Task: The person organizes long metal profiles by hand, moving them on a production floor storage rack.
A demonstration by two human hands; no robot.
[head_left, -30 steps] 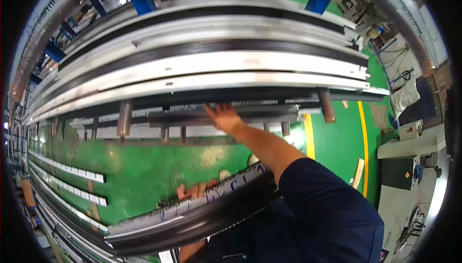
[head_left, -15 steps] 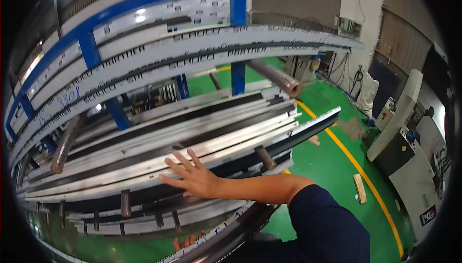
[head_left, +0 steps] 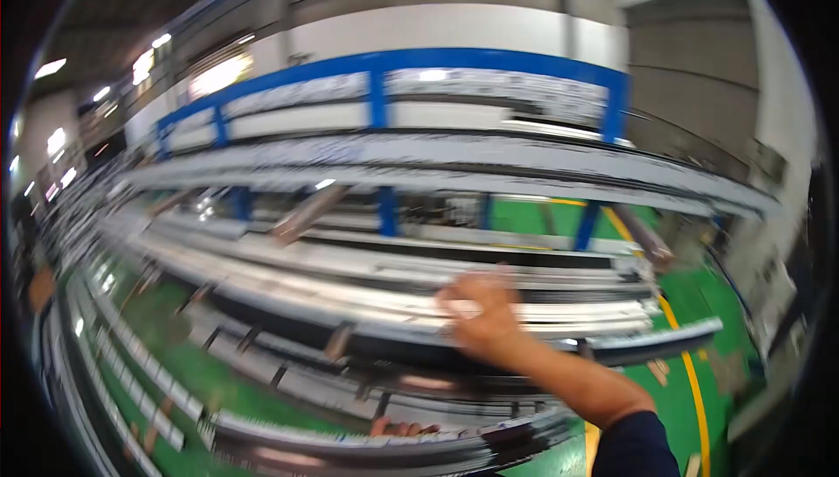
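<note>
My right hand (head_left: pixel 483 315) is over the long pale profiles (head_left: pixel 350 297) on the rack's middle level. Its fingers look bent but are smeared by motion, and whether they touch a profile cannot be made out. Low in the view, the fingertips of my left hand (head_left: pixel 404 428) curl over the far edge of a long dark profile with a white film edge (head_left: pixel 350 452). The rest of that hand is hidden behind the profile.
A blue rack frame (head_left: pixel 377 97) carries long film-wrapped profiles (head_left: pixel 489 152) at its upper level. Wrapped support arms (head_left: pixel 306 215) stick out toward me. More profiles (head_left: pixel 131 372) lie at the left. A yellow line (head_left: pixel 696 390) crosses the green floor at the right.
The view has swung left and shows more of the rack. My right hand has gone from spread fingers to a bent, blurred shape. My left fingertips remain on the near profile.
</note>
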